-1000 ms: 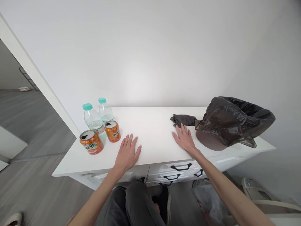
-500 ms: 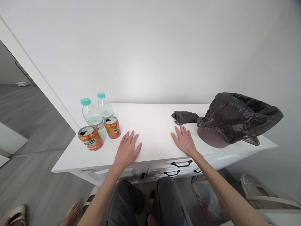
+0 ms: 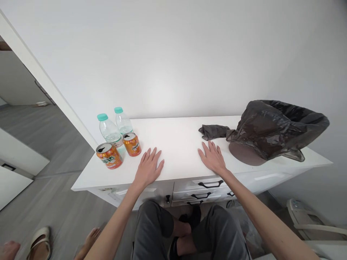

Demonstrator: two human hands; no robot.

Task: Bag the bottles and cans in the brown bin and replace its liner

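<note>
Single head cam, worn by the person, facing forward and down.
Looks from above the near edge of the white countertop [image 3: 179, 148], wide enough to fit its full width. Wall [image 3: 168, 57] fills the upper part, floor [image 3: 62, 195] lower left. Drawer fronts [image 3: 184, 186] seen steeply from above, wearer's knees [image 3: 150, 211] at bottom. Close range: left hand [image 3: 148, 167] and right hand [image 3: 212, 157] sit either side of center, below mid-height.
</note>
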